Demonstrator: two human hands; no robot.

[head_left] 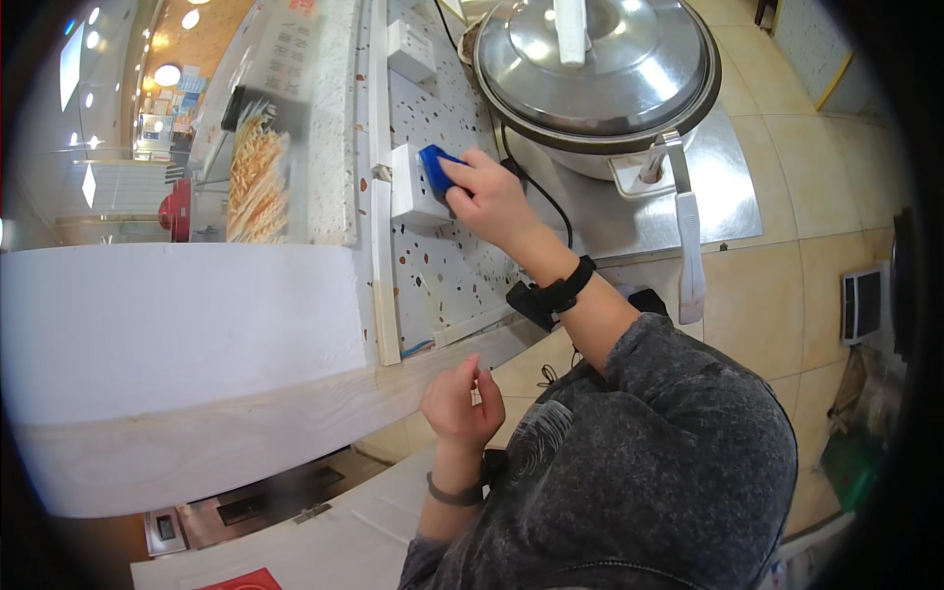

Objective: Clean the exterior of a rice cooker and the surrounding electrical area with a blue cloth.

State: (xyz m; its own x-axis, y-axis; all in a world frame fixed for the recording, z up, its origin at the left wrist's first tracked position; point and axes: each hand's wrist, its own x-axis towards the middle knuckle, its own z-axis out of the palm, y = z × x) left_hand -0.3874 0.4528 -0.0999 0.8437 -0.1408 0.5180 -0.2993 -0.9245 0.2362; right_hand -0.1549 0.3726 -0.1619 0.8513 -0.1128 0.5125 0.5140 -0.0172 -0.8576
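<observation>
My right hand (487, 197) presses a folded blue cloth (439, 169) against the side of a white socket box (414, 192). The fingers are closed on the cloth, and part of it is hidden under them. The box is fixed to a speckled panel (433, 270). Lower down, my left hand (462, 405) is held in front of my body, above the edge of the white counter. Its fingers are curled in, and nothing shows in them.
A large pot with a shiny lid (600, 69) stands on a metal top (723, 197) at the right. A white-handled utensil (690, 246) hangs at its side. A black cable (551, 202) runs beside the pot. Another white box (411, 51) sits farther up the panel; bundled sticks (259, 182) stand behind it.
</observation>
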